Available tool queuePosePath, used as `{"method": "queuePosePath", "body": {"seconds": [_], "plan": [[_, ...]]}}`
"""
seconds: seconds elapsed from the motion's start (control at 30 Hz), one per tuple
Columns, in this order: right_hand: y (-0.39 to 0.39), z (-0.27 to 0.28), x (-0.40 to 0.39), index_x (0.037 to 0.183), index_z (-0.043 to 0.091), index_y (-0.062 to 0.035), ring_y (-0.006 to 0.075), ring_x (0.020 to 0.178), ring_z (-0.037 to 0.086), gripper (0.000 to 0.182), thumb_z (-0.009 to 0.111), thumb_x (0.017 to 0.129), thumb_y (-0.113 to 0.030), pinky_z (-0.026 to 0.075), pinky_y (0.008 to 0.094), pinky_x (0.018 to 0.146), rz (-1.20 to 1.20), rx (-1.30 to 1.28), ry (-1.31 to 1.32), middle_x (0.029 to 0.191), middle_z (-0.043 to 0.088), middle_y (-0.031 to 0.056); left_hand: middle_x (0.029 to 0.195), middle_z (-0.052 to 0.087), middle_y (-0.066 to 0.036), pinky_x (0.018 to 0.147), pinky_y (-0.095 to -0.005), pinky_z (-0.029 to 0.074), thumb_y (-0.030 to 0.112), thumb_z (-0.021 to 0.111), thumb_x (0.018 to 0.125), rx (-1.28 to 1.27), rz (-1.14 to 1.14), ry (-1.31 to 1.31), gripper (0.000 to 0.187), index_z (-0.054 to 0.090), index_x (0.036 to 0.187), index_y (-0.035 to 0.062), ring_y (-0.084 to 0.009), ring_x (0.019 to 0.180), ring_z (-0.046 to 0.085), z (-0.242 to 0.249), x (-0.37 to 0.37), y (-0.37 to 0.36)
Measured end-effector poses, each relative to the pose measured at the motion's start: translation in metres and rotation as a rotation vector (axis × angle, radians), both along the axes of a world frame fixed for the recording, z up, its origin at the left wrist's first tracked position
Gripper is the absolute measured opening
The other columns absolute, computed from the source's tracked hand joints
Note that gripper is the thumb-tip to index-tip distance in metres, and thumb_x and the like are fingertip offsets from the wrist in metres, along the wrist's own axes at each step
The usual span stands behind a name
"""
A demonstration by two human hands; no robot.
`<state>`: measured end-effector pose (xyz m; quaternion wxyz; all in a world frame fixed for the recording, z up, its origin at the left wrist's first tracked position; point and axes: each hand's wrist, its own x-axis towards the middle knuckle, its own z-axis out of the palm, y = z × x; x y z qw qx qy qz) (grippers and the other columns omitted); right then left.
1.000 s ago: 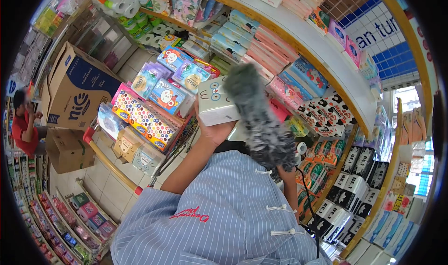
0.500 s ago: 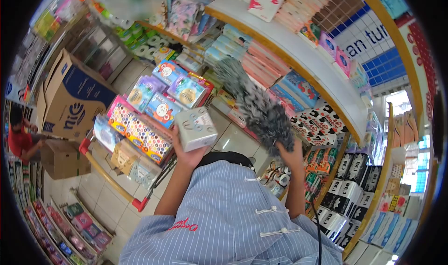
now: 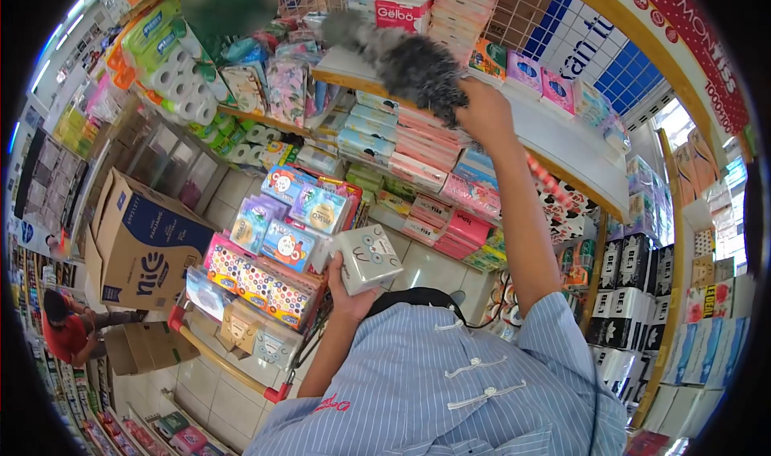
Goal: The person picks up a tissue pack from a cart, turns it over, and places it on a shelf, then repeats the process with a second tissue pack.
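Observation:
My left hand [image 3: 350, 292] grips a white tissue pack [image 3: 366, 258] with a cartoon face printed on it, held in front of my waist. With my arm stretched forward, my right hand [image 3: 485, 112] is closed around the near end of a fluffy grey duster [image 3: 409, 64]. The duster's head overlaps the left part of the white upper shelf [image 3: 554, 141] and looks blurred at its far end. Close beside the left hand is a cart loaded with tissue packs, among them a dotted pack [image 3: 261, 283] and a blue pack [image 3: 287, 248].
The cart's yellow handle [image 3: 226, 355] with red corners lies to the left. A large carton [image 3: 148, 243] stands beyond it. At the far left, a person in a red shirt [image 3: 67, 339] is near a smaller carton [image 3: 148, 347]. Stacked tissue packs [image 3: 418, 169] fill the lower shelf.
My right hand has lifted the duster up and forward, from beside the lower stacks to the upper shelf. My left hand still holds the tissue pack. The whole view has shifted.

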<state>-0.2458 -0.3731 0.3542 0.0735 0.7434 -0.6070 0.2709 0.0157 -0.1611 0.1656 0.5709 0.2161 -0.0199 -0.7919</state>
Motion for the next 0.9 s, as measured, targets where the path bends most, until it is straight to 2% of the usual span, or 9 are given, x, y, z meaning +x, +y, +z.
{"method": "queuePosePath", "body": {"seconds": [0.23,0.33,0.43,0.53,0.63,0.7,0.77,0.87,0.9], "plan": [[-0.029,-0.004,0.013,0.11,0.069,-0.0136,0.0275,0.093,0.066,0.039,0.069,0.071,-0.017,0.047,0.0438,0.085,-0.083,-0.088,0.052,0.1,0.066,0.0097,0.14,0.047,-0.012,0.103,-0.0536,0.038,0.058,0.052,0.088,0.026,-0.038,-0.02,0.072,0.04,0.143,0.0124,-0.0324,0.126,0.048,-0.003,-0.01,0.001],[-0.042,-0.025,-0.006,0.124,0.061,-0.016,0.0292,0.096,0.065,0.052,0.072,0.074,-0.023,0.047,0.0463,0.085,-0.172,0.094,0.075,0.103,0.066,0.0091,0.139,0.048,-0.012,0.103,-0.0533,0.039,0.056,0.052,0.088,0.032,-0.046,-0.038,0.07,0.04,0.142,0.0124,-0.0322,0.126,0.048,-0.001,-0.013,-0.001],[-0.02,-0.032,-0.022,0.141,0.045,-0.0129,0.0328,0.11,0.058,0.074,0.073,0.078,-0.038,0.042,0.0492,0.097,-0.17,0.179,0.061,0.119,0.06,0.0135,0.136,0.049,-0.011,0.103,-0.0523,0.039,0.052,0.051,0.09,0.031,-0.064,-0.035,0.064,0.042,0.14,0.0125,-0.0308,0.125,0.048,0.006,-0.022,-0.009],[0.011,-0.047,-0.044,0.148,0.033,-0.0151,0.0346,0.124,0.048,0.089,0.075,0.076,-0.045,0.033,0.0502,0.106,-0.184,-0.169,0.017,0.133,0.052,0.0143,0.139,0.048,-0.011,0.103,-0.053,0.039,0.054,0.05,0.089,0.008,-0.069,-0.079,0.067,0.04,0.142,0.0136,-0.0311,0.126,0.048,0.009,-0.033,-0.016],[0.081,-0.046,-0.053,0.146,0.035,-0.0097,0.034,0.131,0.038,0.095,0.078,0.071,-0.05,0.03,0.0511,0.108,-0.173,-0.212,0.11,0.143,0.04,0.0169,0.142,0.046,-0.01,0.104,-0.0531,0.039,0.058,0.047,0.089,-0.079,-0.085,-0.144,0.07,0.038,0.144,0.0148,-0.032,0.128,0.046,0.023,-0.052,-0.029],[0.133,-0.055,-0.055,0.146,0.034,-0.0085,0.0369,0.135,0.034,0.097,0.079,0.07,-0.048,0.028,0.0508,0.11,0.035,-0.011,-0.218,0.146,0.036,0.0183,0.142,0.045,-0.009,0.104,-0.0522,0.038,0.057,0.045,0.091,-0.142,-0.127,-0.154,0.069,0.037,0.144,0.0147,-0.0312,0.129,0.045,0.041,-0.069,-0.037],[0.174,-0.059,-0.055,0.147,0.033,-0.008,0.0388,0.139,0.028,0.1,0.081,0.069,-0.046,0.026,0.0494,0.113,0.323,0.253,-0.496,0.148,0.032,0.0199,0.142,0.045,-0.009,0.106,-0.0524,0.036,0.057,0.042,0.093,-0.131,-0.179,-0.284,0.066,0.036,0.145,0.0155,-0.0307,0.13,0.044,0.052,-0.095,-0.048],[0.21,-0.066,-0.054,0.151,0.021,-0.0091,0.0379,0.142,0.024,0.11,0.085,0.067,-0.043,0.025,0.0478,0.114,0.374,0.386,-0.659,0.15,0.027,0.0228,0.148,0.037,-0.007,0.108,-0.0505,0.034,0.06,0.037,0.095,-0.221,-0.279,-0.433,0.069,0.026,0.149,0.018,-0.0294,0.133,0.041,0.079,-0.137,-0.059],[0.216,-0.074,-0.056,0.152,0.017,-0.0095,0.0372,0.141,0.026,0.113,0.085,0.068,-0.041,0.027,0.047,0.114,0.306,0.235,-0.747,0.15,0.027,0.0229,0.15,0.035,-0.007,0.108,-0.0499,0.034,0.062,0.036,0.095,-0.238,-0.279,-0.451,0.071,0.022,0.15,0.0185,-0.0292,0.134,0.041,0.09,-0.154,-0.06]]}}
